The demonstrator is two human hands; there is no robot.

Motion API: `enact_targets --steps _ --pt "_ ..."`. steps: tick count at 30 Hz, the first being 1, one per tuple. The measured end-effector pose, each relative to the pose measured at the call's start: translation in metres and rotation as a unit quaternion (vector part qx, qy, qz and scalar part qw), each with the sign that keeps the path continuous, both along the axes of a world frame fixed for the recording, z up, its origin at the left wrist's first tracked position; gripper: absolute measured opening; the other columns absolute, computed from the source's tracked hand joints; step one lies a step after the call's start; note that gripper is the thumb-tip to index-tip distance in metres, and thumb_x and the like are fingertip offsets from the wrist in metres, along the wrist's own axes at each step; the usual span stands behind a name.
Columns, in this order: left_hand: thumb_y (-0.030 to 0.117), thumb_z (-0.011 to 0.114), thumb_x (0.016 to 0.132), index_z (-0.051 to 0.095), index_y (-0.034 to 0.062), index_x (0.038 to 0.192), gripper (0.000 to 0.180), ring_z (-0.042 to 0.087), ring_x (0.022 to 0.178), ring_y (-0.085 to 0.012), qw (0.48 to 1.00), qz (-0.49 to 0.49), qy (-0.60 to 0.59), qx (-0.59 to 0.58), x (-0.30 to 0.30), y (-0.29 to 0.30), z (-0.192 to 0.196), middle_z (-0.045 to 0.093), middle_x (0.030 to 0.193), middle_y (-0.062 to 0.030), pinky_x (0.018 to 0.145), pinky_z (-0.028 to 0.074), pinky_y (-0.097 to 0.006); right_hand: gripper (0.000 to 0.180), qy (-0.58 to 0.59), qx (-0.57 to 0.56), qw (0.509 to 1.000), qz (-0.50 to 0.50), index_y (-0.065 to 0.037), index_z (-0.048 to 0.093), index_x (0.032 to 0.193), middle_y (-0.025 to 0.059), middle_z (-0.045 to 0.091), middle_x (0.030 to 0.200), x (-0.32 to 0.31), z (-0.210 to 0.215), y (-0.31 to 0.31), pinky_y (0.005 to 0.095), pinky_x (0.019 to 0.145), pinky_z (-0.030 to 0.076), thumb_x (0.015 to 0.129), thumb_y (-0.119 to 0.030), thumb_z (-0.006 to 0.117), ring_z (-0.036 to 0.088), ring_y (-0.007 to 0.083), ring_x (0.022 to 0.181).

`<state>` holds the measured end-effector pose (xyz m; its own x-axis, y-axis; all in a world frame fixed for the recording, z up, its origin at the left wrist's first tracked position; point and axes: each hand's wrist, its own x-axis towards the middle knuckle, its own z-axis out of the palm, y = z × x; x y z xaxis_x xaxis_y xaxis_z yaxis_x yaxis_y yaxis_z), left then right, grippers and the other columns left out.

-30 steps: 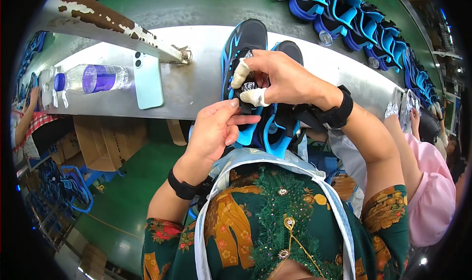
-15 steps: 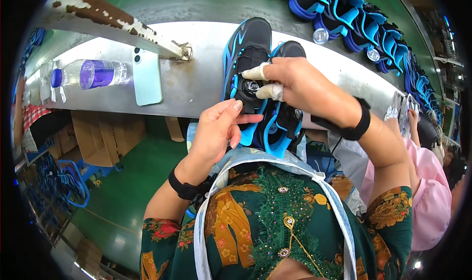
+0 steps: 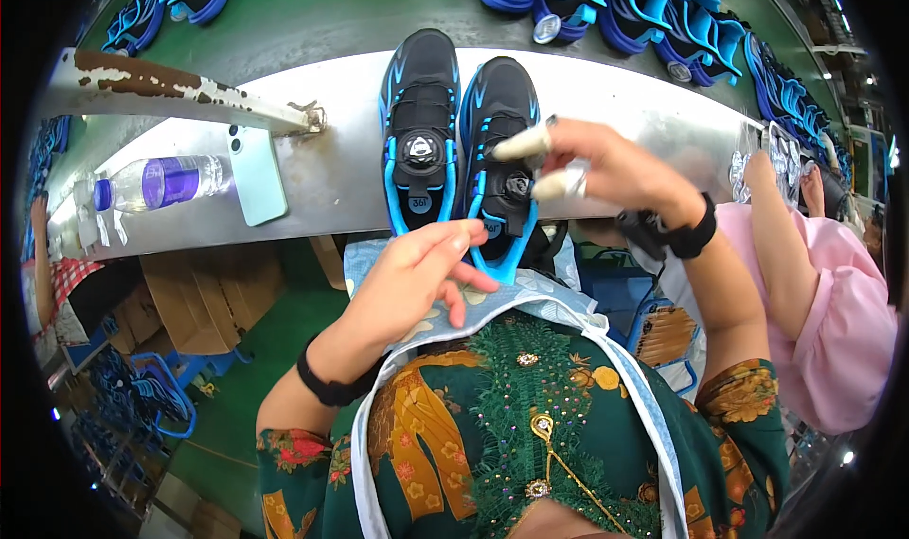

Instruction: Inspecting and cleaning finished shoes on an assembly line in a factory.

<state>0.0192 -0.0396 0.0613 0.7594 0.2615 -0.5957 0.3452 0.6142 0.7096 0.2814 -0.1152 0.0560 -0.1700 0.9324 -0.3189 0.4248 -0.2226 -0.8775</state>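
Two black shoes with bright blue trim and round dial closures lie side by side on a metal shelf point(image 3: 322, 194), toes pointing away. The left shoe point(image 3: 419, 127) lies free. My right hand point(image 3: 606, 170), with tape on thumb and forefinger, hovers at the right shoe point(image 3: 500, 113). Its taped fingertips are spread just above and beside that shoe's dial point(image 3: 516, 187), gripping nothing. My left hand point(image 3: 417, 279) is open below the heels of both shoes, fingers loosely curled, touching neither.
A water bottle point(image 3: 156, 181) and a pale blue phone point(image 3: 258, 175) lie on the shelf to the left, under a rusty white bar point(image 3: 180, 89). Several blue shoes point(image 3: 606, 9) line the green belt beyond. A co-worker's pink sleeve point(image 3: 833, 302) is at right. Cardboard boxes point(image 3: 208, 293) sit below.
Both hands have come off the shoes: my right hand drew back to the right off the dial and my left hand dropped toward me. The pair now lies uncovered on the shelf.
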Motion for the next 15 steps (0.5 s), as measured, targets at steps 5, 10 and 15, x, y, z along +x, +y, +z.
enact_targets --steps 5,10,15 --pt "0.021 0.047 0.104 0.052 -0.0076 0.121 0.034 0.068 0.095 -0.0275 0.99 0.067 -0.036 -0.122 0.021 -0.017 -0.029 0.061 0.11 -0.0167 0.057 0.052 -0.029 0.043 -0.053 0.136 0.988 -0.048 -0.012 0.066 0.123 0.0098 0.059 0.089 -0.026 -0.029 -0.02 0.0325 0.074 0.049 0.081 -0.009 0.074 0.06 0.0227 0.082" --pt "0.025 0.047 0.104 0.056 -0.0049 0.114 0.033 0.067 0.095 -0.0255 0.972 0.152 -0.057 -0.168 0.027 -0.029 -0.031 0.062 0.112 -0.0137 0.069 0.052 -0.03 0.032 -0.176 0.267 0.938 -0.135 -0.006 0.067 0.111 0.0137 0.056 0.081 -0.049 -0.044 -0.031 0.0385 0.067 0.049 0.08 -0.01 0.074 0.06 0.0319 0.075" --pt "0.037 0.045 0.104 0.058 0.002 0.117 0.039 0.063 0.093 -0.0205 0.965 0.188 -0.024 -0.183 0.047 -0.036 -0.037 0.063 0.113 -0.008 0.068 0.046 -0.029 0.045 -0.061 0.153 0.978 -0.126 -0.006 0.062 0.118 0.0141 0.056 0.087 -0.038 -0.033 -0.025 0.0383 0.073 0.048 0.078 -0.02 0.079 0.058 0.0304 0.08"
